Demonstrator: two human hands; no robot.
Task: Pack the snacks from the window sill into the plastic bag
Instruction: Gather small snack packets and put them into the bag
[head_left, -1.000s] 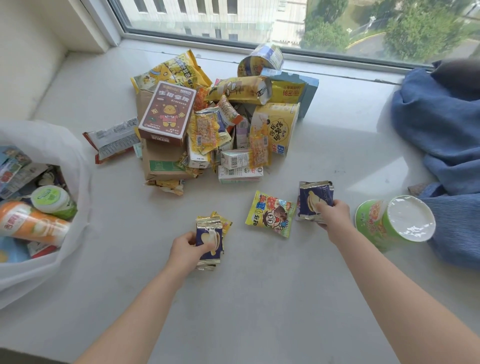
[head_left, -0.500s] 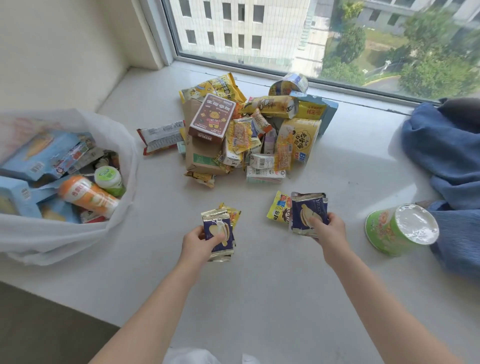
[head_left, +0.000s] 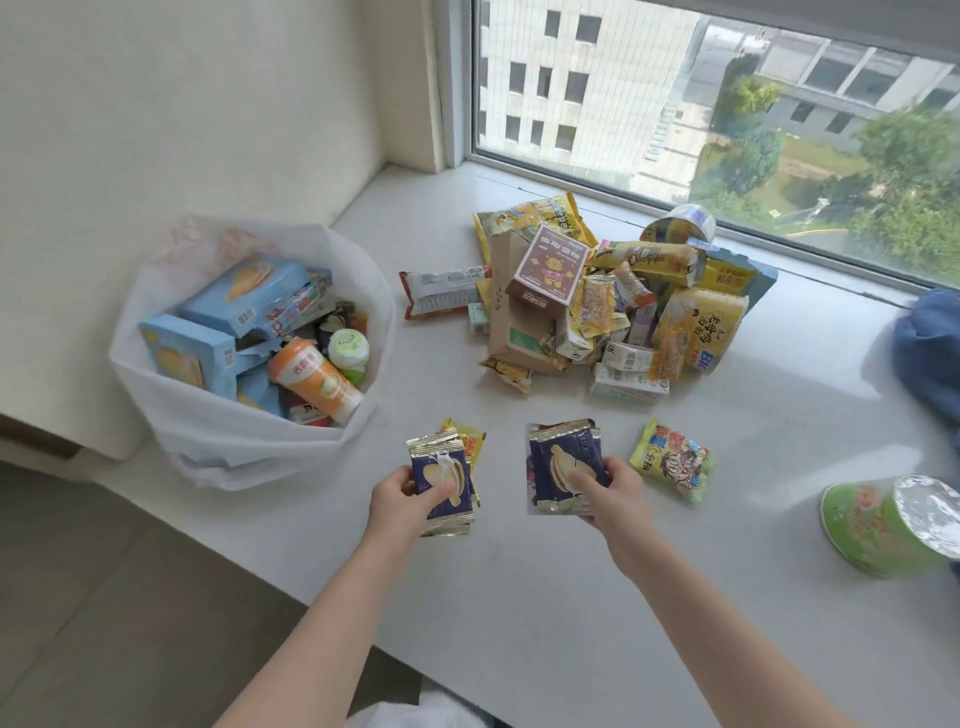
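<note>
Forearms reach forward over the window sill (head_left: 519, 597). Left hand (head_left: 402, 501) pinches navy wafer packets (head_left: 441, 480); right hand (head_left: 615, 491) pinches another navy stack (head_left: 563, 465). Plastic bag (head_left: 208, 431) sits far left.

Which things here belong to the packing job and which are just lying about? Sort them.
Part of the job:
- left hand gripping navy snack packets
- right hand gripping navy packets
- plastic bag, partly filled
- snack pile
- yellow-green cartoon packet
- green foil-lidded cup

Just lying about:
- blue cloth
</note>
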